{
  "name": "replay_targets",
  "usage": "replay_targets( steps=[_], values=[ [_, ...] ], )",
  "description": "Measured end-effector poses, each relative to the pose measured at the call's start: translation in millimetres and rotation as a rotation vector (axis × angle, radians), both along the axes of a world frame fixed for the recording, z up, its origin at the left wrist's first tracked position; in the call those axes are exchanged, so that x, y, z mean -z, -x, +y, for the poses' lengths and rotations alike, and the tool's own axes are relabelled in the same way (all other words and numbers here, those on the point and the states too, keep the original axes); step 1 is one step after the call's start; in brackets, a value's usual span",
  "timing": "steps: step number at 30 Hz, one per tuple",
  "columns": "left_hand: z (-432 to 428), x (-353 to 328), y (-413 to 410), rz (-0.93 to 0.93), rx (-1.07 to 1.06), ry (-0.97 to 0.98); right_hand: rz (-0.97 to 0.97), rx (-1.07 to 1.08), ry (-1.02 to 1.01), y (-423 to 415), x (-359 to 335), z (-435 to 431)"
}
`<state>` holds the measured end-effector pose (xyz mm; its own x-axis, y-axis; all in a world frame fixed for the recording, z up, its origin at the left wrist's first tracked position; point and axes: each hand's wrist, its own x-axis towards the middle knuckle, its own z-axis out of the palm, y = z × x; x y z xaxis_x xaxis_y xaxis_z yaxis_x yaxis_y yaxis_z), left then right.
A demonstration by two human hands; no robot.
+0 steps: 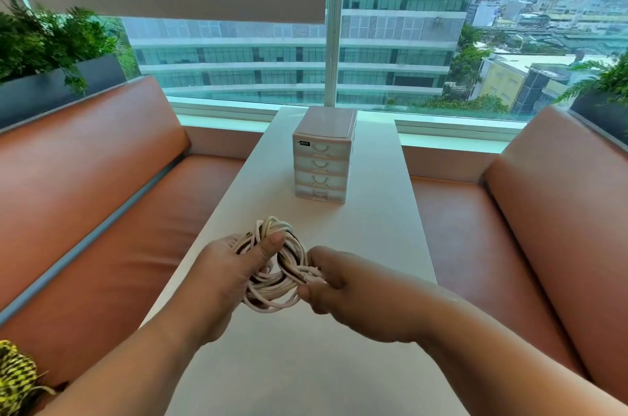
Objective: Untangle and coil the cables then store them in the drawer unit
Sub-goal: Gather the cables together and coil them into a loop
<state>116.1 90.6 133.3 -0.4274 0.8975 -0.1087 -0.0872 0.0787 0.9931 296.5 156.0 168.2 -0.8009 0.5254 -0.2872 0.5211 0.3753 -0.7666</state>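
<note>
Pale and narrow, the bench (373,228) runs toward a wide window (390,41), flanked by brown sofas (102,204). Over its near half sits a tangled bundle of pale cables (272,291), held in both hands. The left hand (224,269) grips the bundle's left side, thumb laid across the loops. The right hand (333,283) pinches strands at its right edge. Farther along the bench stands the drawer unit (323,160), upright, its four drawers closed, well apart from the cables.

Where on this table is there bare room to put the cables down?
Bare table lies between the cables and the drawer unit, either side of the unit, and at the near end. Crowded only where left hand and right hand grip the cables.
</note>
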Motion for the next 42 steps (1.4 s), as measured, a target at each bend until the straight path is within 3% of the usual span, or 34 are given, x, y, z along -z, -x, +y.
replay_targets(
  steps=[5, 9, 13, 15, 18, 21, 23, 28, 31, 35, 42],
  values=[
    [-9, -1, 6, 0.066, 0.203, 0.165, -0.144, -0.186, -0.319, -3, -5, 4],
    [-7, 3, 1, -0.025, 0.114, 0.239, -0.136, -0.15, -0.421, 4, 5, 0],
    [-6, 16, -17, -0.063, 0.052, 0.293, -0.293, -0.086, -0.515, 14, 17, -5],
    [-8, 18, -21, -0.192, 0.119, 0.293, -0.348, -0.034, -0.482, 17, 19, -6],
    [-9, 14, -14, -0.333, 0.22, 0.211, -0.232, 0.141, -0.183, 14, 19, -1],
    [-14, 12, -6, -0.259, 0.293, 0.203, -0.108, 0.288, 0.093, 4, 16, 4],
    [-16, 8, -6, -0.201, 0.321, 0.207, -0.105, 0.271, 0.172, 0, 16, 2],
    [-18, 5, -8, -0.042, 0.329, 0.2, -0.137, 0.14, 0.068, -6, 12, -1],
    [-17, 6, -15, 0.03, 0.226, 0.17, -0.115, 0.114, 0.048, -9, 8, 1],
    [-15, 5, -17, -0.094, 0.128, 0.216, -0.087, 0.076, 0.017, -15, -1, 7],
    [-19, 1, -17, -0.375, 0.186, 0.195, -0.049, 0.063, -0.005, -19, -4, 16]
  ],
)
